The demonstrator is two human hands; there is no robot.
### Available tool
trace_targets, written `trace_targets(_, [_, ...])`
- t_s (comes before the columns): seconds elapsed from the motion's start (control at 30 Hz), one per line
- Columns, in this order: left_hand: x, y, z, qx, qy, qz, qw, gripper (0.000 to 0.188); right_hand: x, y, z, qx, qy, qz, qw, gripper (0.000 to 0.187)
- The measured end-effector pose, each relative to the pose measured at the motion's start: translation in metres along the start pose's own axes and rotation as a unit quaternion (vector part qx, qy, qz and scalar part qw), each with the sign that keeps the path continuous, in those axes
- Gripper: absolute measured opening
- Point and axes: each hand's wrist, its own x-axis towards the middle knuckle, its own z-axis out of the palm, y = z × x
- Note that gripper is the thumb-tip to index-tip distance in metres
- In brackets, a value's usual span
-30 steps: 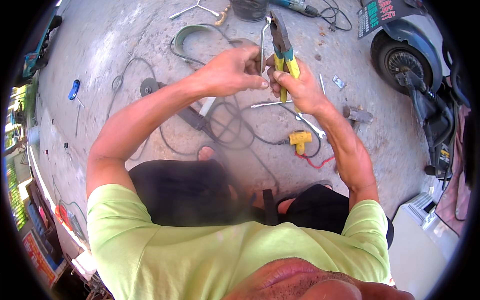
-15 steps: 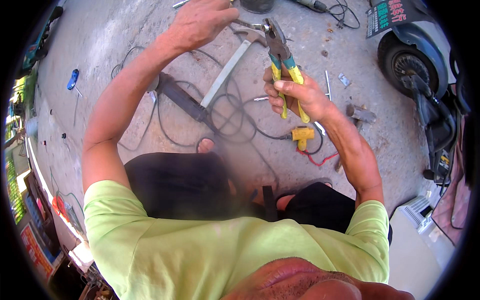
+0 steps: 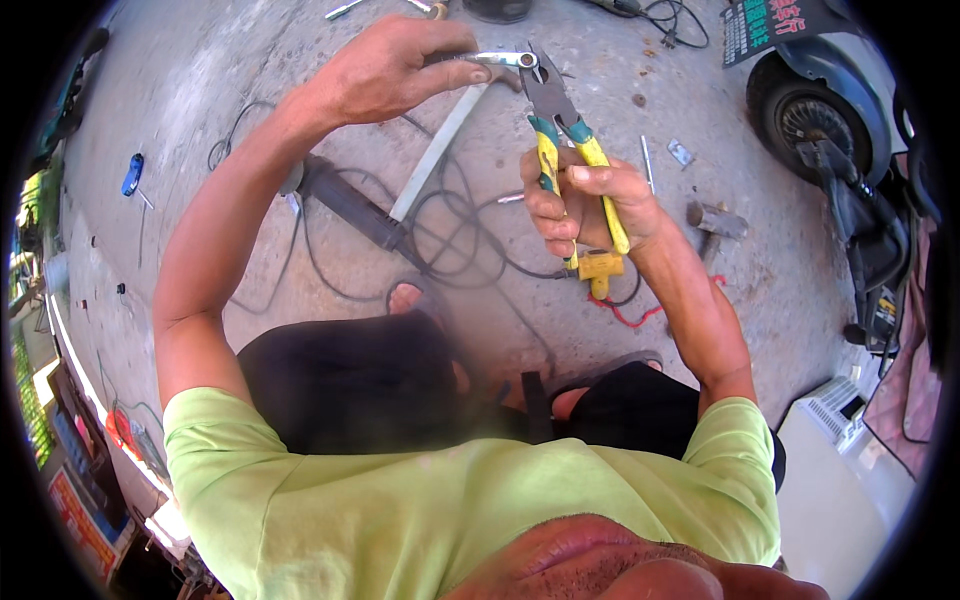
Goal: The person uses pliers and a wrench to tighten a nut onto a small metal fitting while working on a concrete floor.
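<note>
At upper centre, left hand (image 3: 400, 72) is gripping a metal bar (image 3: 497, 58), right hand (image 3: 588, 208) grasping pliers (image 3: 552, 97), likely heavy, best held by the yellow handles (image 3: 618, 232).

A repair workshop: scuffed concrete floor (image 3: 190, 110) strewn with an angle grinder (image 3: 350, 203), hammer (image 3: 436, 153) and screwdriver (image 3: 133, 174), a motor scooter (image 3: 815, 122) alongside.

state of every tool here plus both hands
pliers, held up, handles spread
shiny metal tool, held up, end at the pliers' jaws
left hand, closed on shiny metal tool
right hand, closed around pliers
hammer, lying, not held
grinder, lying, running unclear
blue-handled tool, lying on floor
</note>
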Motion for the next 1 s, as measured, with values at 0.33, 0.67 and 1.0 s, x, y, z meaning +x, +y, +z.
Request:
trace_targets(0.33, [-0.010,0.020,-0.001,-0.063,0.055,0.021,0.996,0.025,-0.003,0.008,0.009,0.013,-0.050,-0.018,0.999,0.041])
trace_targets(0.67, [-0.009,0.080,0.035,-0.468,0.071,-0.238,0.848,0.045,0.009,-0.004,0.021,-0.127,0.043,-0.113,0.984,0.048])
trace_targets(1.0, [-0.013,0.045,0.043,-0.334,0.075,-0.186,0.921,0.045,0.005,-0.009,0.015,-0.209,0.031,-0.093,0.973,0.072])
